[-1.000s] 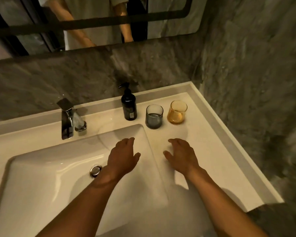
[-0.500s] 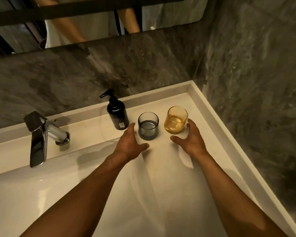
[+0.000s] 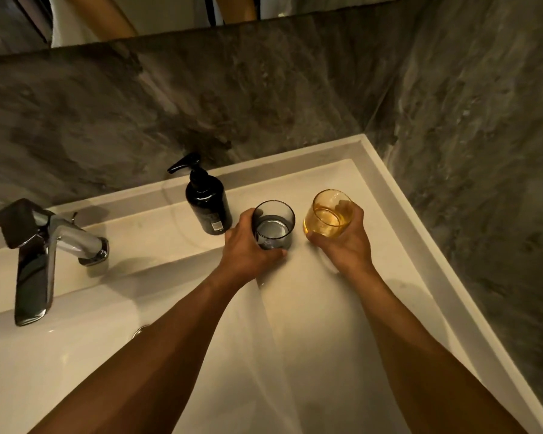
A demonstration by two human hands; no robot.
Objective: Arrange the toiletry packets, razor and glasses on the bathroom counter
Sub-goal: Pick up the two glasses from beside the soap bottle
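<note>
Two tumblers stand side by side on the white bathroom counter point(image 3: 342, 292), right of the basin. My left hand point(image 3: 245, 249) is wrapped around the smoky grey glass point(image 3: 274, 225), thumb in front and fingers behind it. The amber glass point(image 3: 328, 214) is held by my right hand point(image 3: 347, 242), whose fingers curl round its far right side. This glass tilts slightly to the left. No toiletry packets or razor show in the view.
A black pump bottle point(image 3: 208, 203) stands just left of the grey glass, near the back ledge. A chrome tap point(image 3: 41, 252) rises at the left over the white basin point(image 3: 60, 355). Dark stone walls close the counter at the back and right.
Both hands reached forward from above the basin edge and closed around the two glasses. The view has shifted closer to the counter's right corner.
</note>
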